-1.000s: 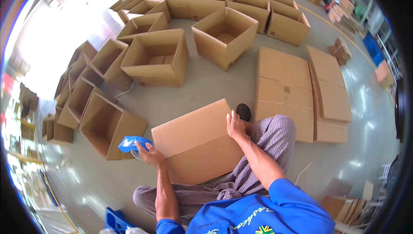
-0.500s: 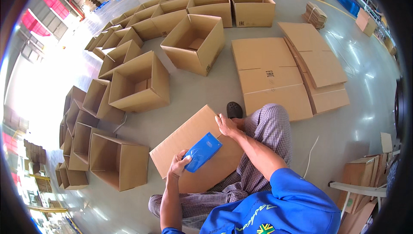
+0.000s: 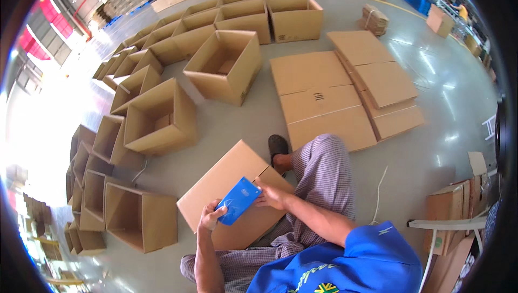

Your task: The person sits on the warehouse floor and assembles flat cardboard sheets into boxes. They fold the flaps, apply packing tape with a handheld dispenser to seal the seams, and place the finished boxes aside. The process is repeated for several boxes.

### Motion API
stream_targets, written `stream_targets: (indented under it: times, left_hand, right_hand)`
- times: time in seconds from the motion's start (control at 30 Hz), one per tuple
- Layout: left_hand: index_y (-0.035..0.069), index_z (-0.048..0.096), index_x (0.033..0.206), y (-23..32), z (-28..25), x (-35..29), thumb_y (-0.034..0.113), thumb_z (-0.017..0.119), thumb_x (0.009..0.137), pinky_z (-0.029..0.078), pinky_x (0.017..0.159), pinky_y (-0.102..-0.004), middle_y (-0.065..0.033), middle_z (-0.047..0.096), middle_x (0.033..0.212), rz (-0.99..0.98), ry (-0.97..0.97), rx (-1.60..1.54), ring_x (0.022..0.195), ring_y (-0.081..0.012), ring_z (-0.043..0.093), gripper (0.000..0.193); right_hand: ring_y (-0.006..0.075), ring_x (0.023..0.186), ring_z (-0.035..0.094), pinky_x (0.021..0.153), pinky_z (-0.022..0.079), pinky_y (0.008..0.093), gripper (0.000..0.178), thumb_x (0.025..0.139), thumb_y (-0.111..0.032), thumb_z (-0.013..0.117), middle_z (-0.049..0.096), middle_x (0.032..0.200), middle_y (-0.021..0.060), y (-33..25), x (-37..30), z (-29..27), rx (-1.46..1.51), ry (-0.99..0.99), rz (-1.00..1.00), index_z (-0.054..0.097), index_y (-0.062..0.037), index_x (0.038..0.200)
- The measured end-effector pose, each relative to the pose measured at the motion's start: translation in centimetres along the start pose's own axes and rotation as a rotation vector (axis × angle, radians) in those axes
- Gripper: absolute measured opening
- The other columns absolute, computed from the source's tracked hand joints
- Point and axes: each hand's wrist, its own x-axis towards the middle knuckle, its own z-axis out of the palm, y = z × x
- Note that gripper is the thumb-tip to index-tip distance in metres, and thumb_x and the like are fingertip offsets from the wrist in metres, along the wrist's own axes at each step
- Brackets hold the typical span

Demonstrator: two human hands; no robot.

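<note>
left hand (image 3: 211, 215) at 8 o'clock on the blue tool (image 3: 240, 199), thumb on top, gripping it, right hand (image 3: 273, 196) at 3, fingers loosely open, can't tell if touching

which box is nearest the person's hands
The box by the crossed legs, under the blue tool in the left hand; the open boxes ahead and to the left are farther off.

Glossy blue rectangular object (image 3: 240, 201) (pale mark near one end) — aslant over a plain brown cardboard box (image 3: 217, 180).
</note>
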Motion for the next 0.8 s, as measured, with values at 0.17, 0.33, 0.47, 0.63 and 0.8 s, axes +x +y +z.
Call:
stream_targets:
  times: [0.17, 0.33, 0.47, 0.63, 0.8]
  left_hand:
    - [0.000, 0.067, 0.095, -0.2, 0.5, 0.0, 0.035, 0.076, 0.076, 0.043, 0.061, -0.0233, 0.0004, 0.063, 0.076, 0.070, 0.028, 0.016, 0.066, -0.0086, 0.056, 0.041]
    - [0.002, 0.066, 0.083, -0.1, 0.4, 0.6, 0.038, 0.075, 0.078, 0.041, 0.058, -0.0228, 0.0027, 0.058, 0.071, 0.127, 0.097, 0.129, 0.063, -0.0071, 0.052, 0.037]
    - [0.003, 0.063, 0.075, 2.0, 1.8, 0.5, 0.040, 0.074, 0.078, 0.040, 0.053, -0.0255, 0.0034, 0.055, 0.065, 0.114, 0.178, 0.369, 0.060, -0.0064, 0.049, 0.039]
    - [0.002, 0.062, 0.071, 4.5, 0.7, -0.1, 0.043, 0.077, 0.074, 0.042, 0.050, -0.0272, -0.0002, 0.057, 0.062, 0.021, 0.169, 0.551, 0.058, -0.0078, 0.052, 0.044]
    - [0.000, 0.063, 0.070, 5.1, -1.8, -3.3, 0.041, 0.075, 0.073, 0.045, 0.051, -0.0306, -0.0036, 0.059, 0.062, -0.007, 0.241, 0.728, 0.056, -0.0102, 0.054, 0.043]
  right_hand:
    - [0.0123, 0.094, 0.062, 0.091, 0.048, 0.0366, 0.030, 0.093, -0.042, 0.062, 0.067, 0.099, 0.0002, -1.8, 0.9, 1.1, -0.075, 0.021, -0.070, 0.066, -0.0136, 0.102]
    - [0.0088, 0.067, 0.061, 0.060, 0.049, 0.0251, 0.024, 0.093, -0.031, 0.064, 0.068, 0.077, -0.0001, -2.9, 1.9, 1.0, -0.547, 0.211, -0.347, 0.070, -0.0073, 0.090]
    - [0.0084, 0.050, 0.056, 0.044, 0.044, 0.0267, 0.034, 0.091, -0.042, 0.065, 0.061, 0.057, 0.0003, -5.9, 1.9, 1.0, -0.979, 0.362, -0.505, 0.072, -0.0094, 0.082]
    - [0.0104, 0.061, 0.062, 0.050, 0.050, 0.0255, 0.032, 0.091, -0.034, 0.066, 0.068, 0.077, 0.0048, -8.0, 3.8, -3.7, -0.624, 0.362, -0.459, 0.067, -0.0025, 0.090]
    - [0.0116, 0.063, 0.063, 0.054, 0.053, 0.0248, 0.031, 0.091, -0.032, 0.066, 0.068, 0.078, 0.0060, -11.0, 1.1, -3.0, -0.627, 0.420, -0.430, 0.067, -0.0007, 0.091]
